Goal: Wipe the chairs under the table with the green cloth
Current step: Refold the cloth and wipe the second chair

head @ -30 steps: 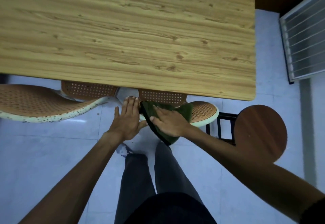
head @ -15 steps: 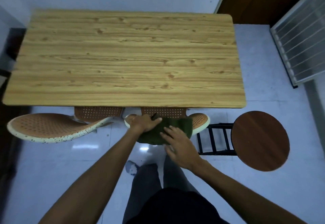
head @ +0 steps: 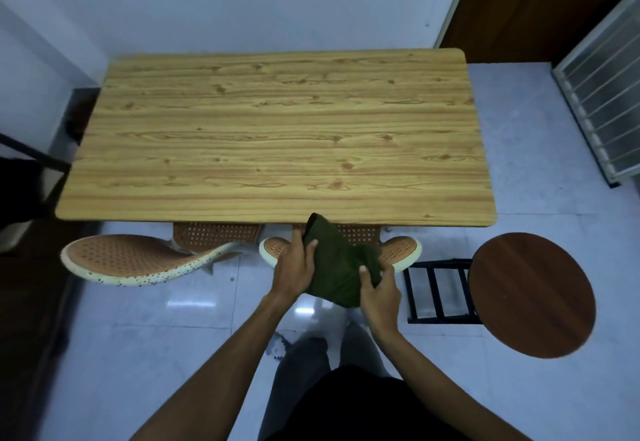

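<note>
Both hands hold the dark green cloth point(head: 337, 267) up in front of the table's near edge, above the right chair. My left hand point(head: 294, 267) pinches its upper left side and my right hand point(head: 379, 290) grips its lower right corner. The right chair point(head: 398, 250), orange mesh with a speckled white rim, is pushed under the wooden table point(head: 277, 135); only its backrest ends and a strip of seat show. The left chair point(head: 138, 258), of the same kind, is turned and sticks out further from under the table.
A round dark-wood stool point(head: 533, 293) with a black metal frame stands on the floor to the right of the chairs. A barred white panel point(head: 602, 94) leans at the far right. Dark furniture point(head: 20, 181) sits at the left edge. My legs are below on the pale tiled floor.
The cloth has come off the right chair's backrest and is now lifted between both hands. The view has pulled back and up, showing the whole table.
</note>
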### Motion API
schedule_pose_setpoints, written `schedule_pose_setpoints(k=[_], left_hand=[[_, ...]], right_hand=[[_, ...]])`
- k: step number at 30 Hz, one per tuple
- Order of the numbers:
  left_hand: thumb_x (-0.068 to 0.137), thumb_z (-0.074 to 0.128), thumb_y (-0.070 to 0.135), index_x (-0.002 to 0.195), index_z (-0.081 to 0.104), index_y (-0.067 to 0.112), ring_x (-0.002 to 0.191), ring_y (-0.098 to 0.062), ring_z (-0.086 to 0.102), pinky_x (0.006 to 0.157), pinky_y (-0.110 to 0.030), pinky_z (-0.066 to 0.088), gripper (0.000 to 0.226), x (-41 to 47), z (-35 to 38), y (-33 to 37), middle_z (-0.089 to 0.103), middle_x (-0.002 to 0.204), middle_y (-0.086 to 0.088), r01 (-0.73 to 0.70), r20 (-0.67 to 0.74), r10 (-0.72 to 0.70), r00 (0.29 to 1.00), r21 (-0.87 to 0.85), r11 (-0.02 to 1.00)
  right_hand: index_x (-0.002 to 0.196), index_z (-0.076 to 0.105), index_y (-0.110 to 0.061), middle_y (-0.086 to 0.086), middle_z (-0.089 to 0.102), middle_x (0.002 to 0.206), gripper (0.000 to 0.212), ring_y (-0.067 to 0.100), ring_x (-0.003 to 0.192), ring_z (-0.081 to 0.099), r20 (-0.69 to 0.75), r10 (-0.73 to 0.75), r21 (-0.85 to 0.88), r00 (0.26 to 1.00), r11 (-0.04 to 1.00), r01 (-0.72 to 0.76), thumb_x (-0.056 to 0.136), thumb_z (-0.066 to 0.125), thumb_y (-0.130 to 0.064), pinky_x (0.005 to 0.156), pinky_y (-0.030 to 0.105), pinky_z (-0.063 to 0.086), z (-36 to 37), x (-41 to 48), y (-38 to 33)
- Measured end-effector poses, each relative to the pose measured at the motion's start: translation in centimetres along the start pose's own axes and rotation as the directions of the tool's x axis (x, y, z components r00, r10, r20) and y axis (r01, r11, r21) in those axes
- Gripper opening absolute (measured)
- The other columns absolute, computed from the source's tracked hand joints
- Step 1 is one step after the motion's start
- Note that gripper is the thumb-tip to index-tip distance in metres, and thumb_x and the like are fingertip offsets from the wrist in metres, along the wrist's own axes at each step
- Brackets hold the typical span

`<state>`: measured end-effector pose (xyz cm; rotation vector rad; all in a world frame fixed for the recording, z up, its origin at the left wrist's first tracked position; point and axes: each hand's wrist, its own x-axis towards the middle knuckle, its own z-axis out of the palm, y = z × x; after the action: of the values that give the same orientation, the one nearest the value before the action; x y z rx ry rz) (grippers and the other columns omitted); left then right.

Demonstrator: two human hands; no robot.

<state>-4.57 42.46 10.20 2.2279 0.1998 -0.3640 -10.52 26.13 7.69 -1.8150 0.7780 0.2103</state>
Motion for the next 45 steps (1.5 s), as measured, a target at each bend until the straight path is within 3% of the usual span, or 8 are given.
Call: schedule_pose_setpoints(k=[6,10,12,15,20,27,32,45], left_hand=[[0.104,0.040,0.030,0.115,0.044,0.009,0.086,-0.031,0.063,0.066,-0.043,0.052,0.024,-2.2,-1.9,-1.4,0.060,0.099,-0.013,0.015,-0.220,-0.035,0.975,-0.090,0.996],[0.104,0.042,0.026,0.107,0.043,0.014,0.081,-0.027,0.061,0.059,-0.025,0.044,0.012,-3.4,-5.1,-2.7,0.058,0.091,-0.010,-0.042,-0.328,-0.023,0.945,-0.190,0.981],[0.104,0.042,0.026,0.110,0.044,0.010,0.079,-0.028,0.061,0.058,-0.028,0.046,0.017,-3.7,-7.6,-3.9,0.058,0.089,-0.010,-0.073,-0.359,-0.004,0.933,-0.201,0.977],[0.104,0.043,0.026,0.110,0.044,0.007,0.082,-0.031,0.062,0.065,-0.043,0.052,0.020,-4.4,-11.6,-6.1,0.061,0.092,-0.014,-0.118,-0.393,0.033,0.919,-0.192,0.974],[0.103,0.045,0.022,0.106,0.047,0.005,0.085,-0.029,0.061,0.069,-0.043,0.050,0.017,-6.2,-19.1,-11.9,0.058,0.091,-0.007,-0.188,-0.446,0.102,0.889,-0.154,0.970],[0.102,0.047,0.027,0.115,0.049,0.006,0.093,-0.036,0.066,0.074,-0.047,0.055,0.024,-8.2,-28.2,-21.2,0.068,0.103,-0.020,-0.053,-0.395,-0.002,0.919,-0.129,0.990],[0.102,0.046,0.031,0.114,0.048,0.008,0.091,-0.040,0.066,0.074,-0.051,0.055,0.026,-8.3,-31.8,-25.1,0.068,0.101,-0.023,0.018,-0.389,-0.063,0.919,-0.119,0.993],[0.097,0.055,0.035,0.116,0.054,0.011,0.101,-0.038,0.064,0.082,-0.052,0.057,0.030,-1.4,-39.1,-30.2,0.068,0.112,-0.018,0.105,-0.288,-0.104,0.952,-0.012,0.994]], right_hand=[[0.124,0.046,-0.017,0.003,0.062,0.111,0.023,0.020,0.096,0.060,-0.025,-0.228,-0.074,0.973,0.971,0.226,0.105,0.043,-0.030,0.079,0.032,0.048,1.9,-1.1,-3.8],[0.121,0.047,-0.010,-0.003,0.054,0.104,0.019,0.000,0.087,0.046,-0.051,-0.393,-0.087,0.918,0.917,0.388,0.104,0.045,-0.019,0.076,0.022,0.037,5.0,-2.9,-6.4],[0.121,0.047,-0.008,-0.002,0.054,0.107,0.019,-0.001,0.090,0.045,-0.061,-0.455,-0.077,0.889,0.890,0.450,0.104,0.046,-0.015,0.078,0.019,0.035,7.0,-4.0,-7.5],[0.123,0.045,-0.011,0.000,0.056,0.110,0.020,0.013,0.096,0.053,-0.021,-0.462,-0.055,0.887,0.886,0.460,0.104,0.044,-0.019,0.081,0.027,0.039,10.3,-6.2,-8.5],[0.121,0.045,-0.014,-0.009,0.058,0.096,0.018,0.015,0.089,0.057,-0.042,-0.478,0.003,0.878,0.878,0.478,0.105,0.044,-0.020,0.068,0.019,0.040,18.2,-11.6,-9.5],[0.121,0.045,-0.025,0.005,0.062,0.117,0.018,0.021,0.105,0.061,0.024,-0.404,0.074,0.914,0.913,0.402,0.104,0.045,-0.023,0.088,0.039,0.052,28.4,-18.6,-9.7],[0.119,0.043,-0.033,-0.007,0.059,0.111,0.018,0.018,0.104,0.061,0.082,-0.429,0.032,0.900,0.903,0.428,0.103,0.045,-0.024,0.084,0.033,0.049,33.3,-20.3,-10.7],[0.135,0.040,-0.018,0.007,0.065,0.126,0.036,0.024,0.108,0.064,0.128,-0.357,-0.082,0.925,0.926,0.369,0.101,0.050,-0.020,0.080,0.021,0.042,41.8,-19.5,-13.0]])
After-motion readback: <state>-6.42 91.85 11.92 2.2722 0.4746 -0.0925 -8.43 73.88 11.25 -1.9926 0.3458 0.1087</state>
